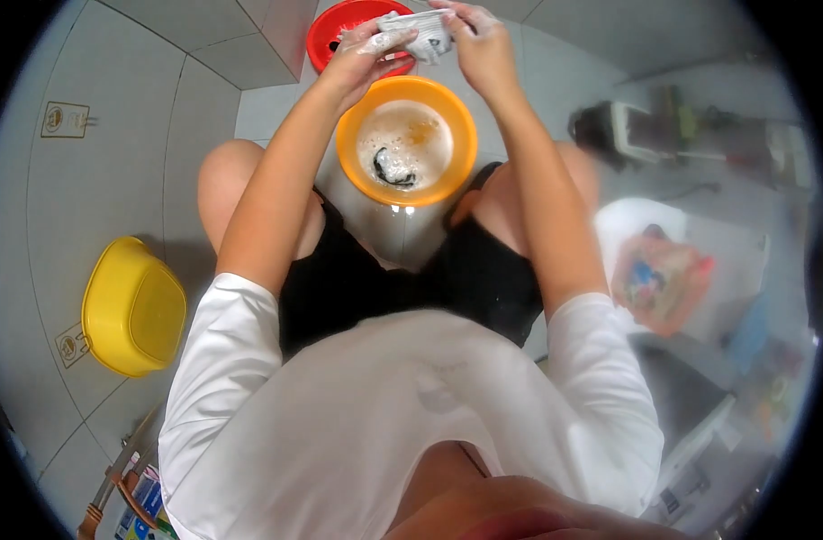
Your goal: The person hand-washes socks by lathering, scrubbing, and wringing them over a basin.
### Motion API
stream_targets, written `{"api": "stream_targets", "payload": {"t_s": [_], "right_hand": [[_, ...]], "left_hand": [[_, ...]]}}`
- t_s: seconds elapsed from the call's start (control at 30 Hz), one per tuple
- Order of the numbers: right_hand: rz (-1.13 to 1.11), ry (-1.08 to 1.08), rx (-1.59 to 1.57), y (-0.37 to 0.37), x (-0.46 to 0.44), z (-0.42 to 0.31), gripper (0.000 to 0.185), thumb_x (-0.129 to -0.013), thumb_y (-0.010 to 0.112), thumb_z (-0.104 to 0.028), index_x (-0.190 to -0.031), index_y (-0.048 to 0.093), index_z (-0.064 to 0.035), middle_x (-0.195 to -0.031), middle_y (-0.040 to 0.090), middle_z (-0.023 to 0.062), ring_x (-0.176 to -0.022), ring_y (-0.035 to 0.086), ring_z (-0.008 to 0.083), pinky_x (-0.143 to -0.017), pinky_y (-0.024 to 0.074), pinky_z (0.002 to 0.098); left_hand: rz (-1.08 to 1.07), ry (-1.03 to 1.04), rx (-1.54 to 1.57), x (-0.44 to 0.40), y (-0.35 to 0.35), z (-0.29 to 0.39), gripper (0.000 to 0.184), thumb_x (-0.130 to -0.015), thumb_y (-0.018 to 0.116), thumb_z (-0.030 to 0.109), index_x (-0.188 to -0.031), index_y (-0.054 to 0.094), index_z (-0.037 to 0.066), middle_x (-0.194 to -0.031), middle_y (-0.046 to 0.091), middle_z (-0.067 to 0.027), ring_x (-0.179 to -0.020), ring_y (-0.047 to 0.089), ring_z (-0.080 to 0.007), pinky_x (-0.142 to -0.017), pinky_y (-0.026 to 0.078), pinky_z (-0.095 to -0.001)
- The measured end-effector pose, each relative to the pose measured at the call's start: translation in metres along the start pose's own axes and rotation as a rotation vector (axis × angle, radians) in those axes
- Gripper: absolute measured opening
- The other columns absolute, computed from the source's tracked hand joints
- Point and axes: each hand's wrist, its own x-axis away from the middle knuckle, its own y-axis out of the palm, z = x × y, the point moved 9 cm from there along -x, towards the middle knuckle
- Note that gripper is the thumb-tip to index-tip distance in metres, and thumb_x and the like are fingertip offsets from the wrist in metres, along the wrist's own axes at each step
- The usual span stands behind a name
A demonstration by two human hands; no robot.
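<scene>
A soapy white and grey cloth (427, 36) is stretched between my two hands, above the far side of an orange basin (466, 148). My left hand (368, 56), with suds on its fingers, grips the cloth's left end. The other end is pinched in my right hand (473, 34). Cloudy, foamy water fills the basin, and a dark-edged item (393, 169) lies partly under the foam. Behind my left hand is a red basin (320, 36), partly hidden by that hand and the cloth.
On the left, a yellow basin (134, 308) hangs against the tiled wall. A pinkish bag (661, 281) with mixed contents lies at the right, beside a white surface. Bottles and a box (146, 495) show at the lower left. My knees flank the orange basin.
</scene>
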Motion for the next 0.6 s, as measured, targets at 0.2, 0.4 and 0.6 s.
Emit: {"api": "stream_targets", "payload": {"t_s": [0.2,0.4,0.6], "right_hand": [[0.26,0.206,-0.101,-0.032,-0.007,0.029,0.025,-0.1,0.057,-0.016,-0.113,0.071,0.0011,-0.089,0.071,0.0096,-0.08,0.063,0.0137,-0.071,0.0516,0.0298],[0.318,0.256,-0.102,-0.04,-0.006,0.03,0.025,-0.103,0.052,-0.015,-0.111,0.068,0.0012,-0.089,0.068,0.0096,-0.078,0.063,0.0153,-0.071,0.0516,0.0301],[0.566,0.115,0.022,-0.073,-0.003,0.022,0.024,-0.104,0.052,-0.018,-0.12,0.059,-0.0017,-0.097,0.064,0.0086,-0.082,0.06,0.0154,-0.072,0.0511,0.0291]], "left_hand": [[-0.005,-0.024,-0.207,0.003,0.008,0.009,0.02,-0.093,0.074,0.021,-0.106,0.065,0.01,-0.098,0.065,0.0006,-0.093,0.064,-0.0098,-0.083,0.055,-0.0286],[-0.079,0.084,-0.069,0.007,0.021,0.018,0.02,-0.094,0.073,0.024,-0.105,0.065,0.008,-0.096,0.065,-0.0021,-0.089,0.063,-0.011,-0.075,0.054,-0.0294],[-0.112,0.075,0.098,0.0,0.014,0.019,0.021,-0.096,0.07,0.027,-0.103,0.064,0.009,-0.094,0.064,-0.0036,-0.086,0.061,-0.0126,-0.073,0.053,-0.0297]]}}
